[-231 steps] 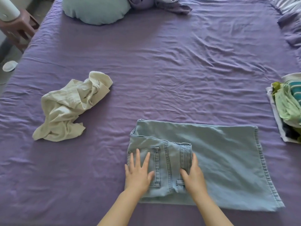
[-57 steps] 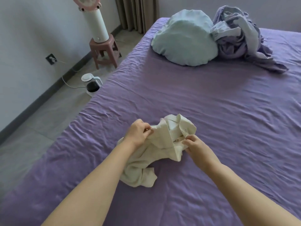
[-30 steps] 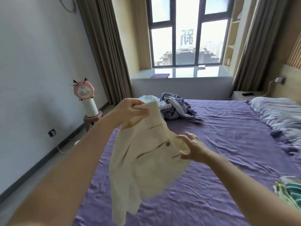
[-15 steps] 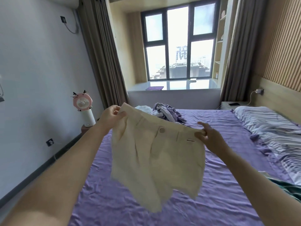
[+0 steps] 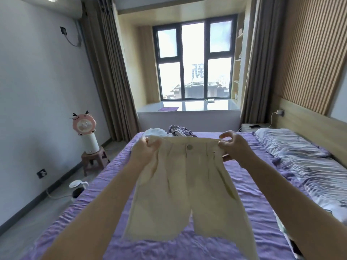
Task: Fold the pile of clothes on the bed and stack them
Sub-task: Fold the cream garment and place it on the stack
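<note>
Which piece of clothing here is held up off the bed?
The cream buttoned shorts, gripped at the waistband by both hands; the purple-grey crumpled clothes lie on the bed.

shorts (image 5: 185, 188) above bed (image 5: 249, 186); fan (image 5: 84, 126) left

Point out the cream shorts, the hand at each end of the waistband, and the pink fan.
cream shorts (image 5: 187, 188): head view, front panel below the button.
left hand (image 5: 145, 150): head view, back of hand.
right hand (image 5: 233, 147): head view, back of hand.
pink fan (image 5: 84, 125): head view, round face.
</note>
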